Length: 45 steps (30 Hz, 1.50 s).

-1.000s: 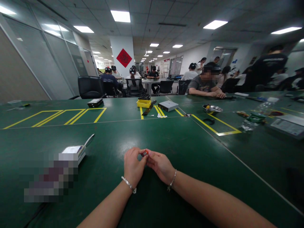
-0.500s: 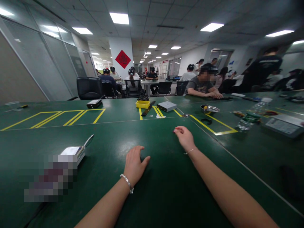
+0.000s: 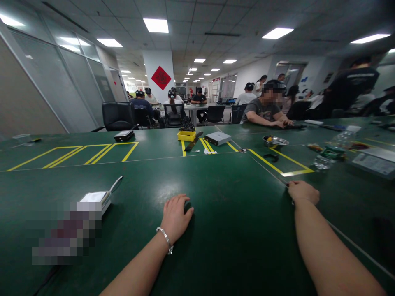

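Note:
My left hand (image 3: 176, 216) lies palm down on the green table (image 3: 228, 230), fingers loosely bent and the thumb apart, with nothing in it. A silver bracelet (image 3: 165, 239) is round that wrist. Farther right, my right hand (image 3: 304, 192) is closed, its fingertips drawn together beside the seam in the tabletop. Whatever those fingers hold, if anything, is too small to make out. Left of my left hand lies a white device (image 3: 95, 198) with a short white cable (image 3: 115, 185); its lower part is blurred by pixels.
Yellow tape (image 3: 298, 172) marks boxes across the table. Beyond stand a yellow tray (image 3: 186, 136), a grey box-shaped drive (image 3: 217, 138), a black box (image 3: 124, 135) and a metal bowl (image 3: 275, 141). On the right are a plastic bottle (image 3: 328, 158) and a silver box (image 3: 375, 161). A co-worker (image 3: 267, 111) sits opposite.
My right hand has swept to the right and slightly nearer, from the table's middle to the seam. Earlier a small reddish thing showed at its fingertips. My left hand has hardly moved.

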{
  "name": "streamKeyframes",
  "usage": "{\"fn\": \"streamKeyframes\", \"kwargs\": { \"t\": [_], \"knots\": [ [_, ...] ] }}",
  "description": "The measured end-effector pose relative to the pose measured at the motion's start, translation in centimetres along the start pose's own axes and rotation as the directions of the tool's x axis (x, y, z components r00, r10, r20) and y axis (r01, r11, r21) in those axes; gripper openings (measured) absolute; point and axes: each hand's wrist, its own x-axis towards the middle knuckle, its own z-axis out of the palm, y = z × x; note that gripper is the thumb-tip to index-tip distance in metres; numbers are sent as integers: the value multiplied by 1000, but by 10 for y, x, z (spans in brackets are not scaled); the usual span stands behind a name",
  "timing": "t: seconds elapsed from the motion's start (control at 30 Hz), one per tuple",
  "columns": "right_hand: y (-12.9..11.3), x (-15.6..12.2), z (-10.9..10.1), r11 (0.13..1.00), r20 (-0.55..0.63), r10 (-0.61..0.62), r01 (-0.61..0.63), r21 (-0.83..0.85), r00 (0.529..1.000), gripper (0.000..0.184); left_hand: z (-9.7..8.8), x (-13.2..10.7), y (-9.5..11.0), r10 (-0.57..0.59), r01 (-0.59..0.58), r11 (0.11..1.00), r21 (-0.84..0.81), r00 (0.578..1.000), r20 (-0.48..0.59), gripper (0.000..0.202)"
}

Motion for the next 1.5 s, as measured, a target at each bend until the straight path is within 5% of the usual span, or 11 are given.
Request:
{"fn": "streamKeyframes", "kwargs": {
  "t": [0.13, 0.27, 0.43, 0.63, 0.7, 0.77, 0.93, 1.1, 1.17, 1.23, 1.5],
  "knots": [
    [-5, -11, -1, 998, -141, -61, 58, -27, 988, 40, 0, 0, 1, -3, 3, 1000, 21, 1000, 15, 33],
    [-39, -38, -5, 923, -214, -382, 383, -40, 899, 47, 2, 0, -1, 11, -11, 1000, 22, 1000, 25, 38],
    [-108, -119, 15, 542, 23, -840, 836, 82, 543, 51, 4, 0, -3, 25, -26, 999, 39, 999, 38, 46],
    [-130, -226, 45, 98, 288, -958, 943, 319, 2, 47, 5, -3, -1, 94, -101, 990, 100, 993, 73, 47],
    [-129, -227, 43, 65, 301, -953, 939, 338, -42, 43, 5, -4, -1, 120, -129, 986, 106, 989, 88, 44],
    [-130, -205, 35, 131, 287, -957, 957, 259, 53, 41, 5, -4, -2, 124, -133, 986, 104, 988, 92, 42],
    [-105, -104, 2, 559, 93, -815, 818, -132, 572, 38, 4, -4, -1, 103, -111, 990, 85, 990, 93, 42],
    [-33, -28, -10, 857, 8, -475, 464, -225, 880, 42, 2, -4, 1, 83, -91, 992, 82, 992, 99, 41],
    [-14, -10, -6, 917, 66, -325, 331, -223, 943, 43, 3, -4, 0, 84, -92, 992, 81, 992, 93, 41],
    [-6, -1, -1, 935, 132, -254, 278, -219, 958, 40, 2, -3, 0, 87, -94, 992, 80, 992, 91, 40],
    [-10, 1, 5, 934, 88, -284, 296, -199, 955, 33, 2, -4, 0, 83, -92, 992, 86, 991, 101, 39]
  ]
}}
